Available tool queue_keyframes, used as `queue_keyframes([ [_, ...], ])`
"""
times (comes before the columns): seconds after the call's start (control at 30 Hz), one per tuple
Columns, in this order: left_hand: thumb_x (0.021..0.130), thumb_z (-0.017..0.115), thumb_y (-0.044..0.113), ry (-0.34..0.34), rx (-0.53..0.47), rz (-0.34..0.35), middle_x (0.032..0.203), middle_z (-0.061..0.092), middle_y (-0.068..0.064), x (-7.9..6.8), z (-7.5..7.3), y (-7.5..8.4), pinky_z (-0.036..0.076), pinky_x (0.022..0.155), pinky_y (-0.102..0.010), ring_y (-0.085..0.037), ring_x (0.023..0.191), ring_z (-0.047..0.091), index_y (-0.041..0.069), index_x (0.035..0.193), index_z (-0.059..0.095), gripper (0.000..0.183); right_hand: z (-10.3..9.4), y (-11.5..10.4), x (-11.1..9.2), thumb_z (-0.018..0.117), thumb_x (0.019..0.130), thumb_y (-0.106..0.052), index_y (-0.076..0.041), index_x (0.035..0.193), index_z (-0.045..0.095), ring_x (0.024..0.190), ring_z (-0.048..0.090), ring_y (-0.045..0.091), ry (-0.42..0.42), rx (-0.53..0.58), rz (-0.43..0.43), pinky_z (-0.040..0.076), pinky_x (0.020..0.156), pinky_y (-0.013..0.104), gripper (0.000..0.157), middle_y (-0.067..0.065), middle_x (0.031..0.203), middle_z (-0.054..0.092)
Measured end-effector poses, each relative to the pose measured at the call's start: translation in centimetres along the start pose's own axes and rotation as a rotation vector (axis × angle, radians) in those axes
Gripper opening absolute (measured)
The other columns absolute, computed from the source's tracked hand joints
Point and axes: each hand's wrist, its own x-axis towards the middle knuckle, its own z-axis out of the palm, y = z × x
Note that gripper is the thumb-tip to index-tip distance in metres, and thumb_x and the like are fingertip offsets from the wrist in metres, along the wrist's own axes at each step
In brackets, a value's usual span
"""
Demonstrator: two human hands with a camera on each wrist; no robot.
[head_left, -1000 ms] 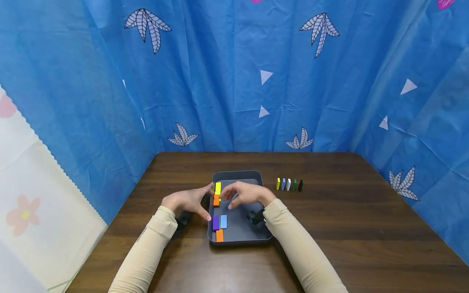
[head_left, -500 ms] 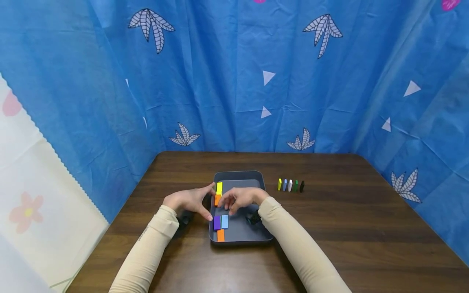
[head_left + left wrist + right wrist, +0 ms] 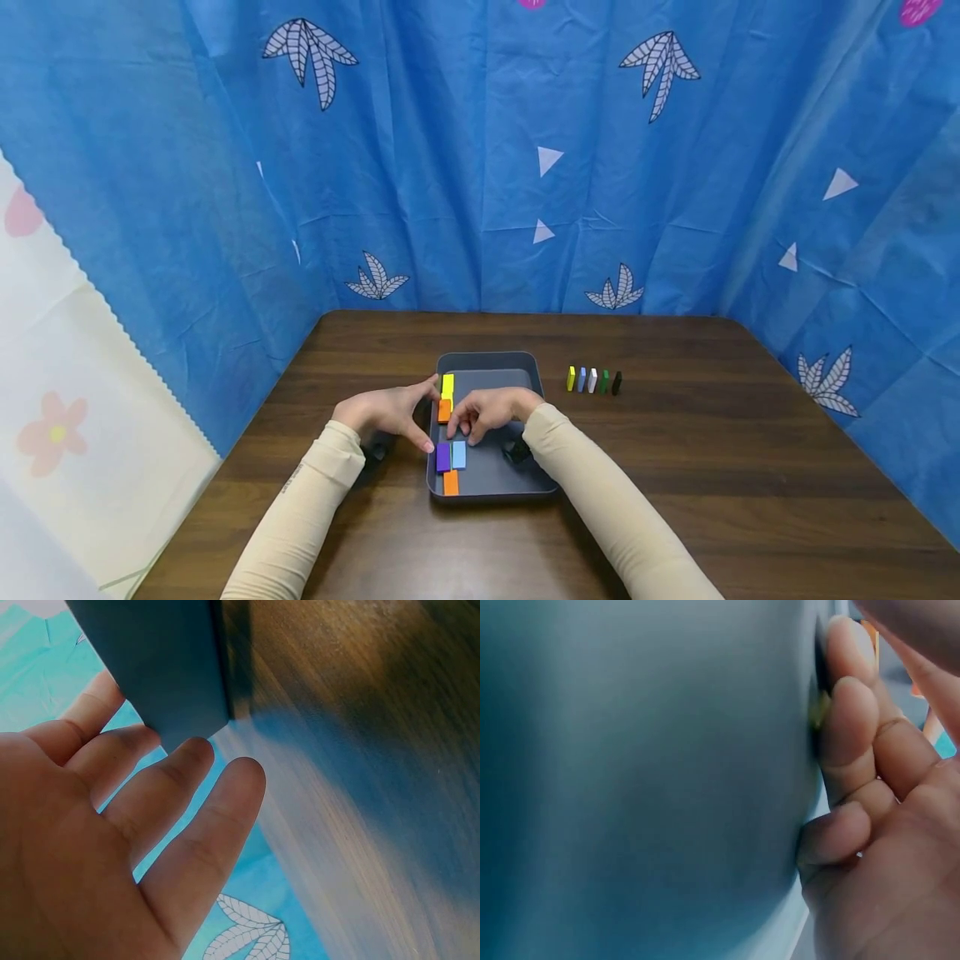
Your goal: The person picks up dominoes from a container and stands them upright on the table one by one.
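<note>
Tabletop (image 3: 712, 467) stretches broadly right of the tray (image 3: 517, 477), hands (image 3: 384, 410) (image 3: 493, 408) near its left edge.

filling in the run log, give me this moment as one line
left hand: at tray, left side; right hand: over tray, grip unclear; five upright blocks: right of tray

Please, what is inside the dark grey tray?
The tray holds a far orange block, a near orange block, a purple block, a light-blue block and at least one yellow block. Whatever the right grip covers cannot be seen.
</note>
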Motion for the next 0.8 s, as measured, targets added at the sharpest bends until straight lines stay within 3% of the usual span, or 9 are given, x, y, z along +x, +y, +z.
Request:
queue_keyframes([
  [0.3, 0.070, 0.090, 0.043, 0.001, -0.015, -0.025, 0.159, 0.034, -0.012, 0.10, 0.08, -0.02, 0.025, 0.118, -0.064, -0.032, 0.145, 0.032, 0.009, 0.161, 0.009, 0.126, 0.28, 0.03, 0.09, 0.069, 0.090, 0.003, -0.014, 0.110, 0.074, 0.086, 0.050, 0.012, 0.023, -0.028, 0.017, 0.044, 0.077, 0.022, 0.027, -0.003, 0.089, 0.054],
  [0.53, 0.070, 0.090, 0.044, 0.003, -0.009, -0.033, 0.162, 0.029, -0.014, 0.07, 0.06, 0.05, 0.025, 0.117, -0.066, -0.033, 0.145, 0.032, 0.010, 0.160, 0.015, 0.121, 0.50, -0.03, 0.46, 0.069, 0.089, 0.005, -0.008, 0.105, 0.073, 0.082, 0.048, 0.011, 0.016, -0.041, -0.002, 0.042, 0.073, 0.020, 0.022, -0.002, 0.086, 0.053],
  [0.8, 0.071, 0.090, 0.044, 0.005, 0.000, -0.027, 0.160, 0.033, -0.012, 0.08, 0.08, 0.07, 0.025, 0.118, -0.064, -0.031, 0.145, 0.033, 0.009, 0.160, 0.013, 0.123, 0.56, -0.35, 0.44, 0.071, 0.088, 0.003, -0.013, 0.107, 0.073, 0.083, 0.047, 0.012, -0.008, -0.061, 0.008, 0.040, 0.073, 0.021, 0.024, 0.000, 0.087, 0.051],
])
